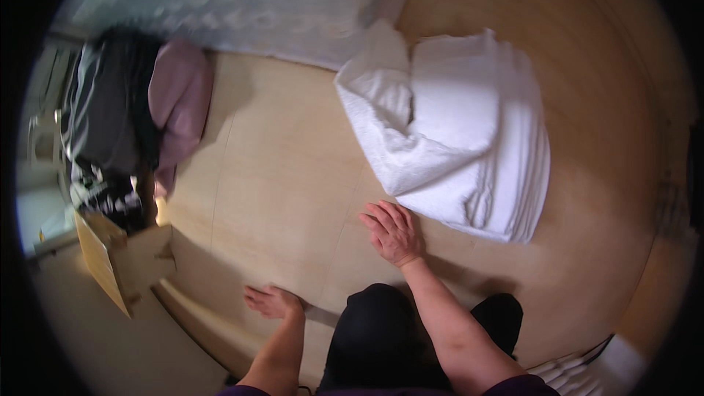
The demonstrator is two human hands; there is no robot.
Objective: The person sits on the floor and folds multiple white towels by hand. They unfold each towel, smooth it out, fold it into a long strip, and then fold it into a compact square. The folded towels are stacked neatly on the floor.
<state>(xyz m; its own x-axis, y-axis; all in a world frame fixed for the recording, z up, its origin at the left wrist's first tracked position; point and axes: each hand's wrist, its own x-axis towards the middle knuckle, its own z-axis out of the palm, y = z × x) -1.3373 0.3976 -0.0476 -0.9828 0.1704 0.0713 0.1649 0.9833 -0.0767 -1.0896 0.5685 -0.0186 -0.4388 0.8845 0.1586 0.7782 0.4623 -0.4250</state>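
A stack of folded white towels (456, 93) rests on the wood-look floor (280, 137) in front of me, slightly to the right. The piece on its left side lies rumpled, with a fold slanting across the front of the stack. Just off the stack's near-left corner is my right hand (395, 234), palm down with its fingers spread, holding nothing. Whether its fingertips touch the cloth, I cannot tell. My left hand (272, 301) hovers or rests low over the floor at the lower left, its fingers loosely apart and nothing in them.
Dark grey clothing (113, 104) and a pink cloth (179, 93) are heaped at the left. A small wooden box or drawer (104, 258) juts out below them. A pale patterned cover (247, 5) reaches the floor at the top. White slatted items (572, 377) lie at lower right.
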